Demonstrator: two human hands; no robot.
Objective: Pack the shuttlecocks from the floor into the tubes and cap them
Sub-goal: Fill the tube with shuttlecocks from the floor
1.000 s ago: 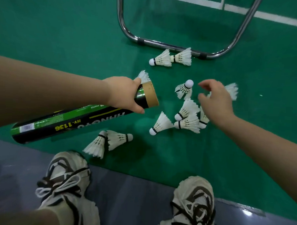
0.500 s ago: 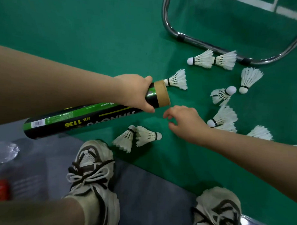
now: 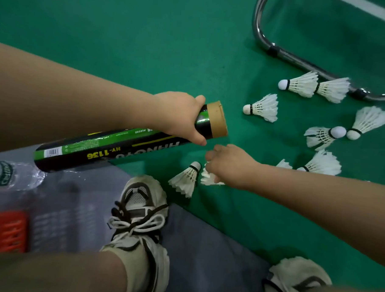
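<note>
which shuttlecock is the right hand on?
The one just below the tube's open end: the shuttlecock mostly hidden under the right hand, whose fingers curl over its feathers. Its neighbour beside it and the rest lie untouched.

The right grip (image 3: 230, 167) has moved back and closed over the near shuttlecock (image 3: 210, 179).

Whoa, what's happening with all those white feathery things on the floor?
A person is packing them away. The left hand grips the black-and-green tube near its open end, holding it slanted above the green floor. The right hand is down by the shoe, fingers curled round one shuttlecock lying on the floor. A second shuttlecock lies right beside it, and other shuttlecocks are scattered farther out near a metal frame. No cap is in view.
</note>
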